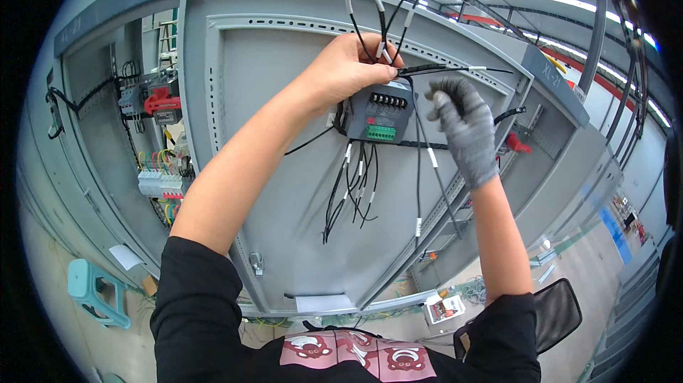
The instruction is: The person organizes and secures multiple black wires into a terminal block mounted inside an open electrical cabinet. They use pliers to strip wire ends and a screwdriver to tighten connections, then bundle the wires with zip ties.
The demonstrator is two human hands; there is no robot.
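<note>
My bare left hand [351,68] pinches a bundle of black wires [383,21] with white sleeves, whose ends fan upward. Just below it, a dark grey meter module [389,114] is mounted on the grey cabinet door [284,191]. A green terminal block [381,132] and a row of black screw terminals [388,100] show on the module. My right hand [462,123], in a grey glove, is right of the module with its fingers curled in. What it grips, if anything, cannot be made out. Two sleeved wires [432,159] hang beside it; more wires [348,184] dangle under the module.
Open cabinets flank the door; the left one holds a red switch handle [163,102] and breakers [160,184]. Another red handle [518,143] sits at the right. A teal stool [99,287] stands at lower left. A mesh chair back [558,317] is by my right elbow.
</note>
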